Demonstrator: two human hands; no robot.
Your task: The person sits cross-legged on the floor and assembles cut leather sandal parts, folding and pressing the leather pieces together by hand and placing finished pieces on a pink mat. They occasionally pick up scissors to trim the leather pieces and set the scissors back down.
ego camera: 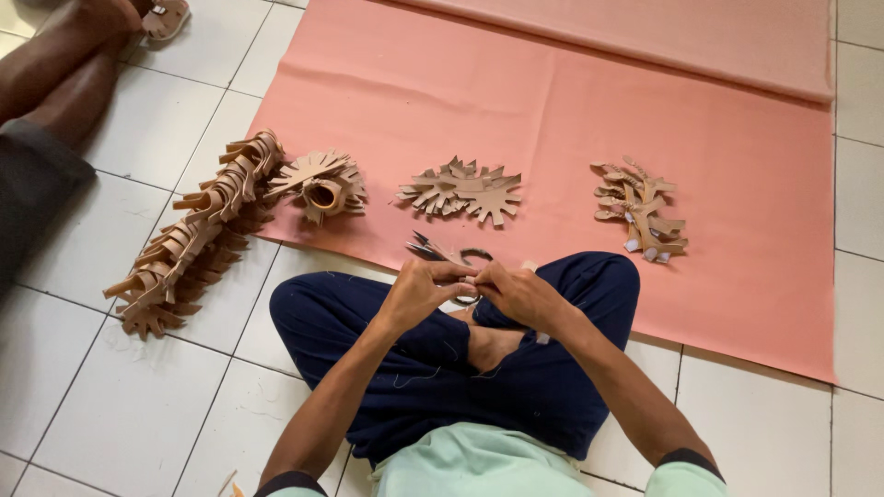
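- The person wears dark navy trousers (433, 368) with loose pale threads clinging to the cloth.
- The top is a pale mint-green shirt (470, 465) with short sleeves.
- Each sleeve ends in a dark band (686, 457) at the cuff.
- The forearms are bare below the sleeves.
- The left hand (419, 290) and right hand (520, 293) are bare, with no gloves or rings visible.
- One bare foot (493, 345) shows between the trouser legs.

I sat cross-legged on what looked like a home floor turned craft workspace, with white ceramic tiles (138, 396) under me, a salmon-pink sheet (571, 110) spread out, and piles of tan cut-out pieces (189, 235) beside another person's bare leg (55, 64).
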